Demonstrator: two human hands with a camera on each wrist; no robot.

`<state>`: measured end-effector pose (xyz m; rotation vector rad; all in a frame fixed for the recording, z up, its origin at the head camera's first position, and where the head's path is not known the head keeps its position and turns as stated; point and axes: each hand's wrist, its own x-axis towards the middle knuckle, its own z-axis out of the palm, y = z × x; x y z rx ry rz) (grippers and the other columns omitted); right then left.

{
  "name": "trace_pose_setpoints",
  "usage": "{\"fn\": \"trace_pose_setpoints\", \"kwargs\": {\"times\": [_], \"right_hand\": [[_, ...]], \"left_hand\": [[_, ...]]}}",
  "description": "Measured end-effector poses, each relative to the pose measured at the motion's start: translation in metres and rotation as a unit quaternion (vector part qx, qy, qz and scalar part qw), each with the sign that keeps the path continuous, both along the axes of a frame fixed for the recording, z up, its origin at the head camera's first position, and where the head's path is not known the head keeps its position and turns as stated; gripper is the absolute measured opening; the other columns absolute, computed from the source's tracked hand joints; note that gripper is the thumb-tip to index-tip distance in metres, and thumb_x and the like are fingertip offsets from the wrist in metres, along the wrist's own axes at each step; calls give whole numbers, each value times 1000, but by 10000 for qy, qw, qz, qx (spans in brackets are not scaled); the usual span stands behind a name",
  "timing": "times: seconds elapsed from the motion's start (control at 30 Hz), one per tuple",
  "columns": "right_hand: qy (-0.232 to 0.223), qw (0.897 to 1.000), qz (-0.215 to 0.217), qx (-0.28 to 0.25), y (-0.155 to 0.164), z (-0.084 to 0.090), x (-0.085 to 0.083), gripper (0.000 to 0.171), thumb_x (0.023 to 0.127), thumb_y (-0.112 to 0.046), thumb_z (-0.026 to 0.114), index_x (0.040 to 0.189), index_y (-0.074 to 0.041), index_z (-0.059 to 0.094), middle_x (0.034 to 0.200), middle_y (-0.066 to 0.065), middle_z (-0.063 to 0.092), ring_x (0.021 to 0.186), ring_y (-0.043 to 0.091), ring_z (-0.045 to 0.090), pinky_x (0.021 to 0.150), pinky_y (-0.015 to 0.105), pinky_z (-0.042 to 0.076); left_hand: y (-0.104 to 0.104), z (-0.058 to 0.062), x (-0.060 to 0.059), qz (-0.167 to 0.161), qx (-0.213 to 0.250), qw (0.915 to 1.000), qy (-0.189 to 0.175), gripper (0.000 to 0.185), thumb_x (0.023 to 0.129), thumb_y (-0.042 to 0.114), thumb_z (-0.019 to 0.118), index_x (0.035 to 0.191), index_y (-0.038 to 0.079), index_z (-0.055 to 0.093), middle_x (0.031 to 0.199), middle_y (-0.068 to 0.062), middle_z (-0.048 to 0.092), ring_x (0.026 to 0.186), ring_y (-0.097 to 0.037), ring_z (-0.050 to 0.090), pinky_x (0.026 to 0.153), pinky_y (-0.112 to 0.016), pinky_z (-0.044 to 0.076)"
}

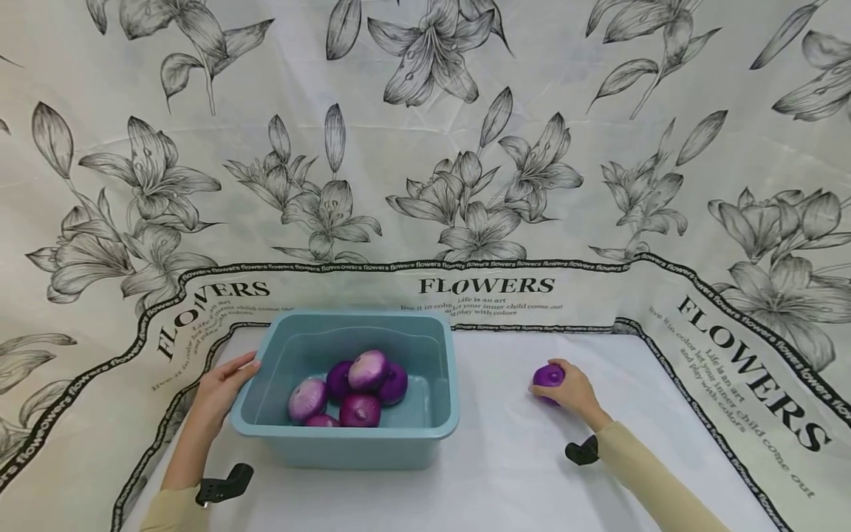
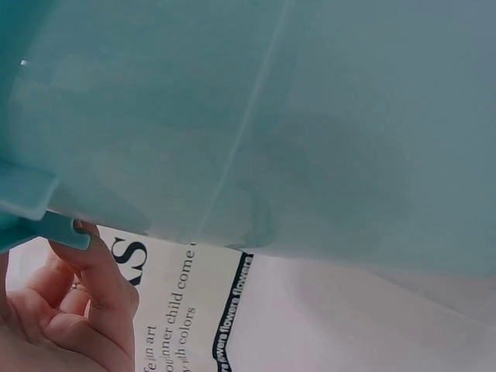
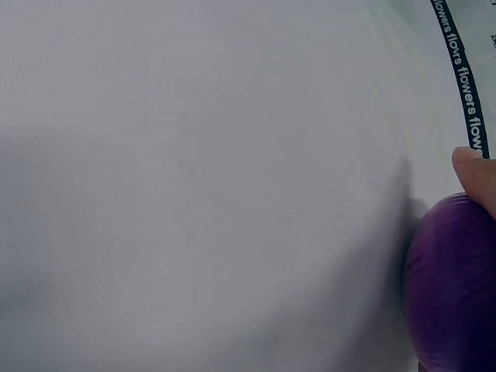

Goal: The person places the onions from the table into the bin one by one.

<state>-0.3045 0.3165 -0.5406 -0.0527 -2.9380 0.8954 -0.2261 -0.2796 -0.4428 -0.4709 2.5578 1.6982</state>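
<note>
A light blue plastic basin (image 1: pixel 359 451) stands on the white surface, left of the middle. My left hand (image 1: pixel 222 388) holds its left rim; in the left wrist view, bent fingers (image 2: pixel 105 287) reach up under the rim's lip. Inside the basin several purple onions lie heaped, with a paler onion (image 1: pixel 368 370) on top. Off to the right, my right hand (image 1: pixel 575 390) grips a single purple onion (image 1: pixel 549 375) between thumb and fingers. The right wrist view shows that onion at its right edge, close to the white surface, with a fingertip above it.
White cloth (image 1: pixel 492 414) covers the surface between the basin and the right hand. Behind and at both sides rises a flower-printed cloth (image 1: pixel 479 148) with a black border. A black strap mount (image 1: pixel 226 484) is on the left wrist.
</note>
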Motion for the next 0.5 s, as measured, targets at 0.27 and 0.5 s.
{"fn": "trace_pose_setpoints", "kwargs": {"times": [0.27, 0.5], "right_hand": [[25, 9998, 150, 107, 8, -7, 13, 95, 64, -40, 87, 135, 4, 42, 120, 35, 48, 109, 50, 53, 90, 61, 45], [160, 9990, 406, 120, 2, 1, 10, 93, 63, -39, 87, 134, 3, 44, 117, 34, 49, 105, 49, 56, 87, 60, 47]], "left_hand": [[10, -6, -4, -48, 6, 9999, 142, 68, 94, 48, 56, 144, 4, 42, 143, -27, 44, 123, -38, 52, 90, -40, 51], [3, -3, -1, 141, 26, 9998, 135, 66, 94, 46, 55, 145, 6, 42, 147, -24, 41, 128, -40, 48, 93, -42, 50]]}}
